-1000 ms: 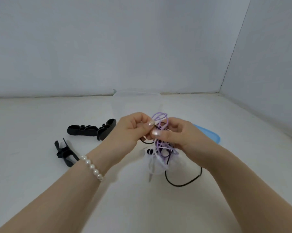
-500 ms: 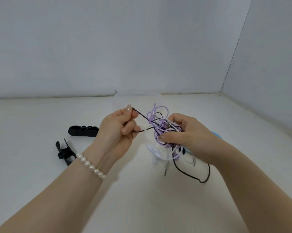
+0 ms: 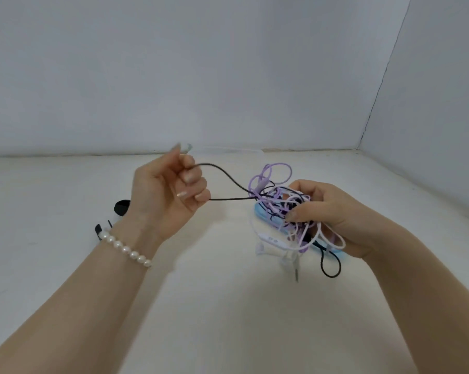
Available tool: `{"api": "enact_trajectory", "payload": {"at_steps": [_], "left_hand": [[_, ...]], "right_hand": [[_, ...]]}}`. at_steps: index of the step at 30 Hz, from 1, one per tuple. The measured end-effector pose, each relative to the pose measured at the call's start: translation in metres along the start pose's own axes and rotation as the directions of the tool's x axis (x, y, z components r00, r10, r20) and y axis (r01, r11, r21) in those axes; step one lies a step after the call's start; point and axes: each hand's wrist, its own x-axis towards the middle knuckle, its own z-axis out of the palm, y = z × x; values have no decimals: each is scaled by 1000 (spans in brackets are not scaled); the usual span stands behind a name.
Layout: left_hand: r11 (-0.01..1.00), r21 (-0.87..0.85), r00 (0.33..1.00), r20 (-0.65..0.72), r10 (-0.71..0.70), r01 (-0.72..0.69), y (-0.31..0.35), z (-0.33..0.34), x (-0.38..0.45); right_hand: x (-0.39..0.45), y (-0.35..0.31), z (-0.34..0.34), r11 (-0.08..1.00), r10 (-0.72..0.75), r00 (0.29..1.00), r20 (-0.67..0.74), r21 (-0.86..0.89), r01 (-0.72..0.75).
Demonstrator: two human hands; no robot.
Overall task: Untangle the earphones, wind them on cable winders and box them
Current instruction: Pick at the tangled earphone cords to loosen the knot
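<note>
Early untangling: the left hand (image 3: 171,190) pinches a black cable (image 3: 222,174) loop drawn from the knot (image 3: 281,206) clutched by the right hand (image 3: 327,211); winding and boxing remain.

One head-worn wide-angle camera is looking forward and down, close over the white table (image 3: 228,306), facing the wall corner (image 3: 362,141)

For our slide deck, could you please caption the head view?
Left hand draws a thin black cable from the purple, white and black earphone tangle held by the right hand.
</note>
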Motion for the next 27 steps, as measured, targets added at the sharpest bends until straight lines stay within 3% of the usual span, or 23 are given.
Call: {"api": "enact_trajectory", "payload": {"at_steps": [1,2,3,4,5,6,9,12,14,16,18,21,23,25,26,27], "left_hand": [[974,223,999,0,44,-43,1,-1,-1],[875,472,994,19,107,-103,0,-2,-2],[714,682,985,62,158,-158,-3,-3,-2],[555,808,977,115,180,-197,-7,-2,-3],[459,858,970,163,178,-229,-10,-2,-4],[435,864,965,195,175,-253,-13,0,-5],[568,781,962,159,221,-259,-13,5,-8],[749,645,987,62,145,-151,-14,10,-6],[892,449,998,13,60,-60,-16,10,-3],[994,107,1000,-30,-8,12,-12,9,0],[968,-250,997,-65,-30,13,-1,1,5],[847,-525,991,-137,14,-85,14,-16,12],[797,-588,985,-162,53,-139,18,-26,13],[819,-569,997,-70,40,-73,23,-30,10],[899,-437,999,-28,14,-25,27,-29,7],[981,-192,999,-37,-17,10,31,-29,4]], "right_hand": [[0,0,-1,999,1,1000,1,44,-1],[-1,-1,-1,996,1,1000,-8,85,0],[-1,-2,-2,993,-4,1000,-20,117,6],[-2,-2,-2,990,-6,999,-32,139,11],[-1,-2,-2,987,-6,999,-40,162,13],[-1,-2,-2,984,-1,999,-46,178,9],[1,3,-3,992,16,1000,-16,123,-14],[1,8,-3,990,5,999,52,138,-12],[2,10,-4,987,0,995,102,162,-17],[3,11,-7,986,-8,991,134,167,-14],[3,12,-11,985,-13,986,169,173,-17],[4,15,-15,989,-5,980,198,147,-25],[6,18,-16,990,3,981,195,138,-31],[5,17,-14,989,7,983,183,147,-35],[5,16,-14,988,5,989,148,153,-28],[4,14,-14,986,3,995,99,166,-19]]}}
